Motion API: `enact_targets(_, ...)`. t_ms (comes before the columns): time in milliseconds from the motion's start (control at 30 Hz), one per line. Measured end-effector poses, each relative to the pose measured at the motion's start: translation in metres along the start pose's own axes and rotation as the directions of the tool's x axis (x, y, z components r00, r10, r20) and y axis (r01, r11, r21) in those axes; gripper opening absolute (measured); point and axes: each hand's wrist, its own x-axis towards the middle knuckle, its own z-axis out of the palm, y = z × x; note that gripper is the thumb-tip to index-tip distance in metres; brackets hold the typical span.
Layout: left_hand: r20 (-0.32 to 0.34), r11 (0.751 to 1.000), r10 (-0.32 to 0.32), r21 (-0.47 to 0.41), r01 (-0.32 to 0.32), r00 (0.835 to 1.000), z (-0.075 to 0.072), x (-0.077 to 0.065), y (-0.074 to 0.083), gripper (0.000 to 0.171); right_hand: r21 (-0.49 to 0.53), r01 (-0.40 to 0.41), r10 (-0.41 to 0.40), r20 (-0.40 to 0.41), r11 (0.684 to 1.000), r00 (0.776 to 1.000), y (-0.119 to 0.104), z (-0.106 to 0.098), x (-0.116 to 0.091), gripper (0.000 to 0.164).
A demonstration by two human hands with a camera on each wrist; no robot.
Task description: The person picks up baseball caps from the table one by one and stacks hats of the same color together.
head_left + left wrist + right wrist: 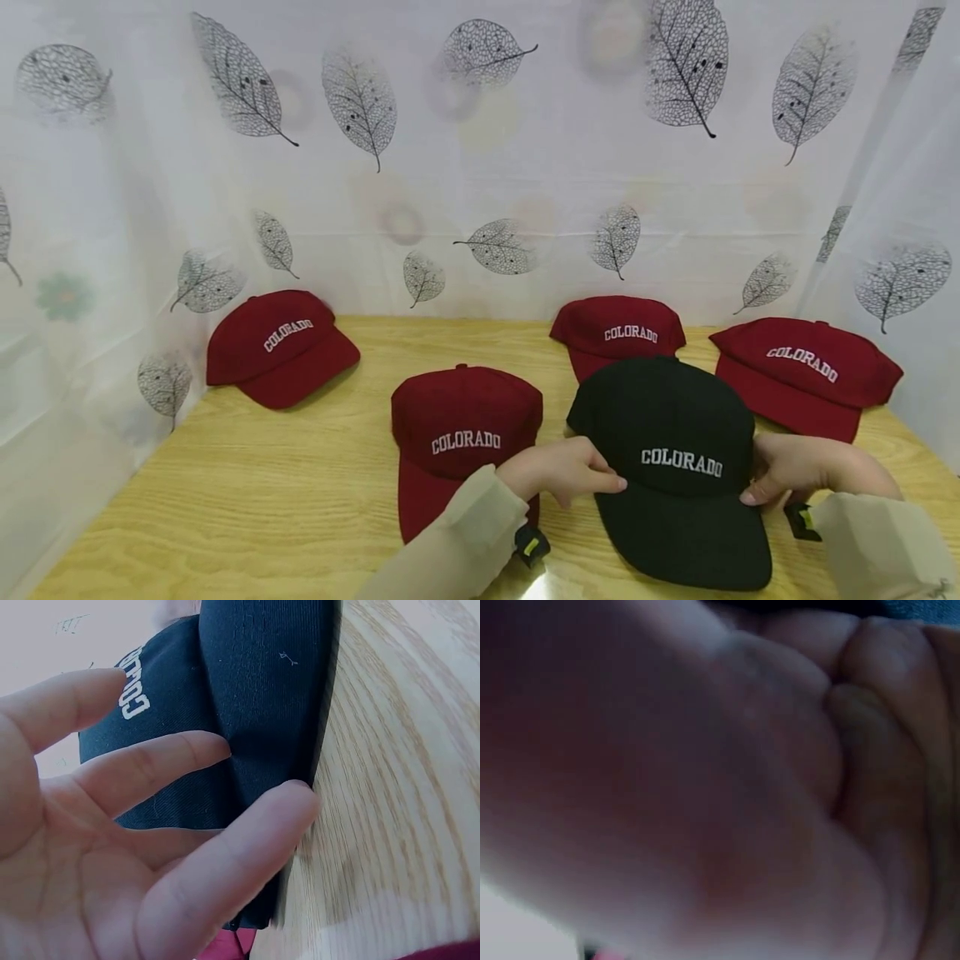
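Observation:
A black baseball cap [678,417] with white COLORADO lettering sits at the front right, its brim toward me. My left hand [566,468] is at the cap's left side, thumb tip by the seam of brim and crown. In the left wrist view its fingers [150,769] are spread and fairly straight, touching the black fabric [262,682]. On the other side my right hand [802,467] holds the cap, thumb on the brim's corner and fingers partly hidden behind the crown. Curled fingers [877,742] fill the right wrist view.
A dark red COLORADO cap [467,408] lies just left of the black one, partly behind my left forearm. Behind stand two more red caps [618,321] [810,358], and another red cap [281,346] is at the back left. A leaf-print curtain [480,167] encloses the wooden table [262,492].

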Motion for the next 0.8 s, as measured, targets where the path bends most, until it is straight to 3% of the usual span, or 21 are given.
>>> enact_targets(133, -0.005, 1.0, -0.007, 0.003, 0.007, 1.0, 0.0, 0.0, 0.0, 0.025, -0.029, 0.052, -0.051, 0.028, 0.998, 0.998, 0.003, 0.0, -0.003, 0.022)
enact_targets(267, -0.004, 1.0, -0.01, 0.0, 0.01, 1.0, 0.0, 0.0, -0.001, 0.025, -0.024, 0.075, -0.074, 0.049, 0.997, 0.996, 0.003, 0.001, -0.003, 0.019)
enact_targets(800, 0.009, 1.0, -0.017, -0.021, 0.018, 1.0, 0.0, 0.0, -0.001, 0.026, -0.109, 0.021, -0.02, 0.018, 0.994, 1.0, -0.009, 0.009, -0.003, 0.018)
